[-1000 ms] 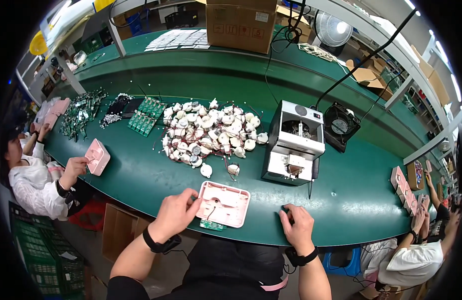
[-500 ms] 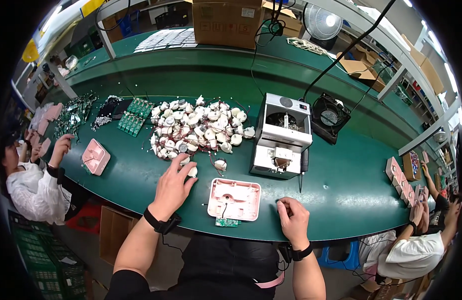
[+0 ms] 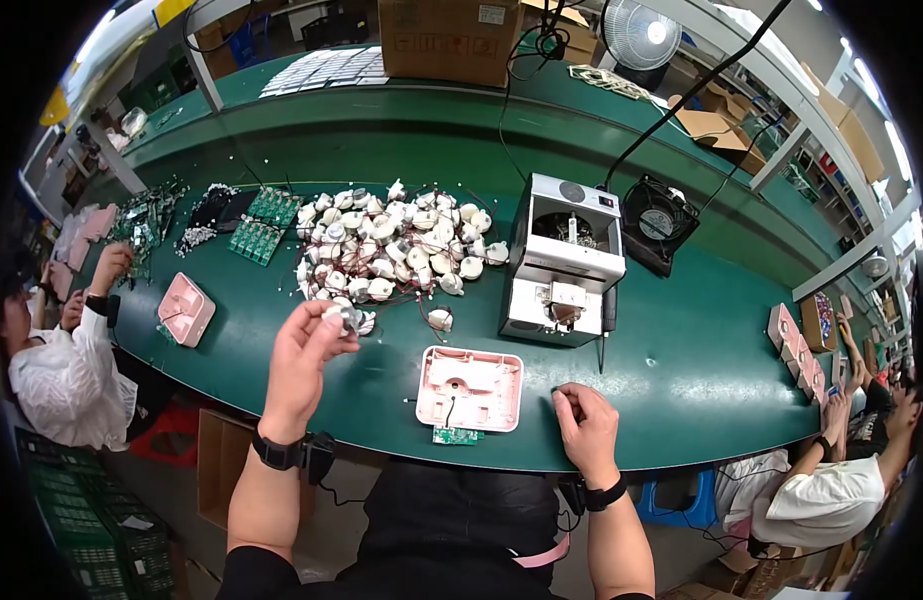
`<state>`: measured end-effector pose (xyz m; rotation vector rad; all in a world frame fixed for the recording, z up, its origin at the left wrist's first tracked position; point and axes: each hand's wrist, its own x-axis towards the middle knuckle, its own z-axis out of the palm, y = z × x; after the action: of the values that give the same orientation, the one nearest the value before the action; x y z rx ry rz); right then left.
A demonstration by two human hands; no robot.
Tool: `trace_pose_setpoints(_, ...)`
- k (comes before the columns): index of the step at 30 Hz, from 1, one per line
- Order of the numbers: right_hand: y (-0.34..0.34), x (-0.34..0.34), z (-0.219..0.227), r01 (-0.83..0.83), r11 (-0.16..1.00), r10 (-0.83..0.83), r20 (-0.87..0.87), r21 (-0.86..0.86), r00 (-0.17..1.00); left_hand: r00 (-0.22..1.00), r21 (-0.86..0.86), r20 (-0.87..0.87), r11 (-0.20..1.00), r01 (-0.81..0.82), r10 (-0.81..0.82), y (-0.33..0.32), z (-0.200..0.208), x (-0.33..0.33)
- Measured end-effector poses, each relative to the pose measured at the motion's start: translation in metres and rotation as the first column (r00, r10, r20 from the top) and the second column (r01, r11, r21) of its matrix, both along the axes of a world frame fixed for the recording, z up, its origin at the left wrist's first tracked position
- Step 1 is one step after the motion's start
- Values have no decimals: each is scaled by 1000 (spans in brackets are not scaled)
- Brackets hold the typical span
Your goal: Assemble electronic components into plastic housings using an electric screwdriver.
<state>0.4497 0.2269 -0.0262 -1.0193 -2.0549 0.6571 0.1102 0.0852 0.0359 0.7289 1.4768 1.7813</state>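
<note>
One-handed, holds round part [image 3: 352,319] clamped in grip of left hand [image 3: 303,362], just in front of white pile [image 3: 418,257] | curls right hand [image 3: 588,425] loosely near front of desk [image 3: 701,350], cannot tell whether gripping anything | on desk between both hands: pink case [image 3: 491,385], open side up, with green board [image 3: 456,436] at near rim | beyond case, to right: machine [image 3: 571,262]

Lighting: bright, white, overhead; tube lights [image 3: 863,80] at two o'clock. Glare: pale, streaky patches on green counter [image 3: 726,415], four o'clock. Shadow: dim around plastic crates [image 3: 91,500], eight o'clock. Distortion: fisheye, straight edges bowed, black rim; outermost detail soft.
</note>
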Motion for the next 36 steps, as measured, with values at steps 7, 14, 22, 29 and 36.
trace_pose_setpoints(7,-1,-1,-1,1,1000,-1,5,26,1000,948,355,228,926,131,-222,-14,35,17)
trace_pose_setpoints(14,-59,10,14,-40,984,-7,-262,-173,965,872,181,266,910,372,-410,-54,10,74)
trace_pose_setpoints(22,-127,-25,43,-672,371,-68,-741,-641,668,695,117,347,765,634,-629,-69,-8,129)
trace_pose_setpoints(29,-94,-14,64,-351,752,106,-423,-557,900,784,34,326,835,549,-529,-65,-12,143)
trace_pose_setpoints(36,-101,-26,66,-368,869,237,-376,-330,896,788,-228,20,764,603,-616,-64,-15,146)
